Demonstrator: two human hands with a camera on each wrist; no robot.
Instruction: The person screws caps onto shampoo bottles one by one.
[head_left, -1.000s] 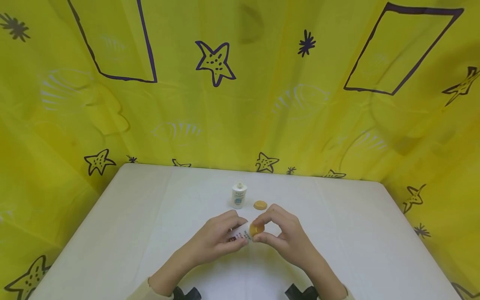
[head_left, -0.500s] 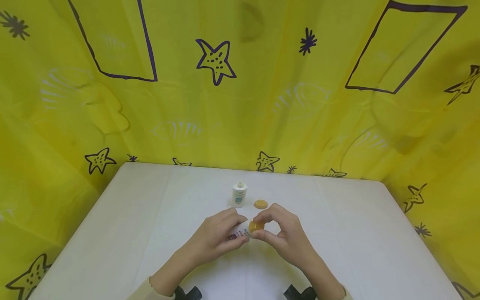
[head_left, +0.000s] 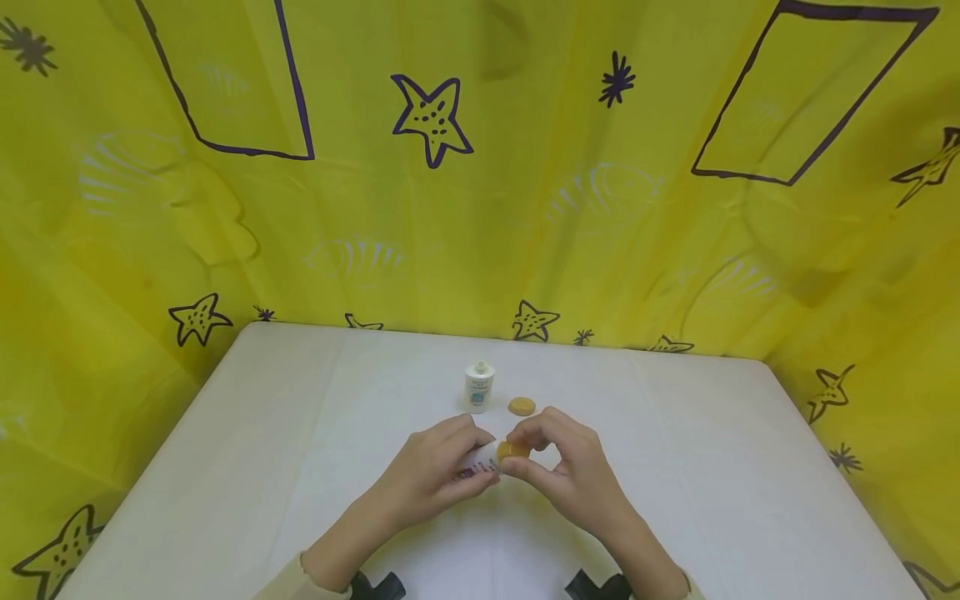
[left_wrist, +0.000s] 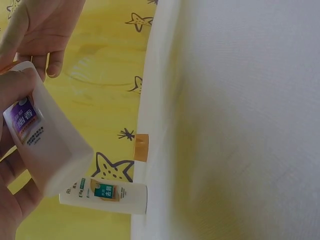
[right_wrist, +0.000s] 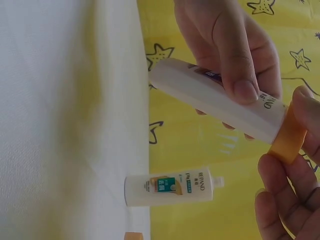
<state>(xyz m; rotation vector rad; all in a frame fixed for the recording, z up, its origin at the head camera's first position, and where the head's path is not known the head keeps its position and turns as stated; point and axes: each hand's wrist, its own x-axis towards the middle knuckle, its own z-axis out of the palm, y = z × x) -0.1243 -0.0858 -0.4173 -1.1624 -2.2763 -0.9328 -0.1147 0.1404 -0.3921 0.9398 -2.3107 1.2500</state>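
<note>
My left hand grips a white bottle with a purple label, held tilted above the table. At the bottle's top end, my right hand pinches its orange cap between thumb and fingers. The cap sits against the bottle's shoulder; the neck under it is hidden. Behind the hands stands a second white bottle with a green label, upright and uncapped, its narrow neck showing. Beside that bottle, on its right, another orange cap lies on the table.
A white-covered table spreads out around the hands. A yellow curtain with starfish and fish drawings hangs along its back edge and both sides. Black straps show near the wrists.
The purple-labelled bottle has rolled slightly in my left hand, and the orange cap's angle has shifted under my right fingers. The standing bottle and loose cap have stayed put.
</note>
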